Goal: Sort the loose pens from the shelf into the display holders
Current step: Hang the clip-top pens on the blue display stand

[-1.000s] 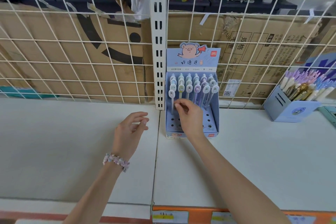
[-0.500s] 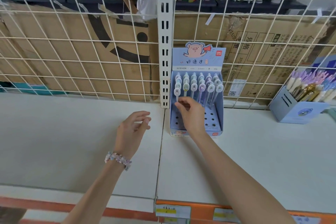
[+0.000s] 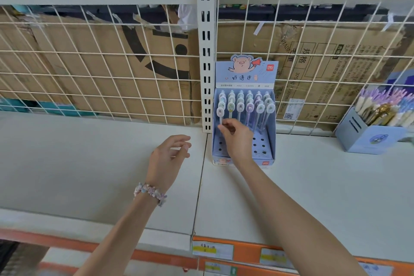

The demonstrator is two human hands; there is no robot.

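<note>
A light blue display holder point(image 3: 270, 141) with a pig header card stands on the white shelf against the wire grid. Several pens with round toppers stand in its back rows; the front holes are bare. My right hand point(image 3: 237, 139) is over the holder's left side and pinches the shaft of a pen point(image 3: 220, 112) that stands upright in the left column. My left hand point(image 3: 168, 159), with a bead bracelet at the wrist, hovers over the shelf left of the holder, fingers loosely curled and holding nothing.
A second blue holder point(image 3: 367, 139) full of purple and gold pens stands at the right. A perforated white upright post point(image 3: 206, 60) and the wire grid back the shelf point(image 3: 89, 163), with cardboard boxes behind. Price labels point(image 3: 212, 250) line the orange front edge.
The view has drifted a little, so the holder sits further right in frame. My right hand stays on the left-column pen with barely any shift. My left hand keeps its place.
</note>
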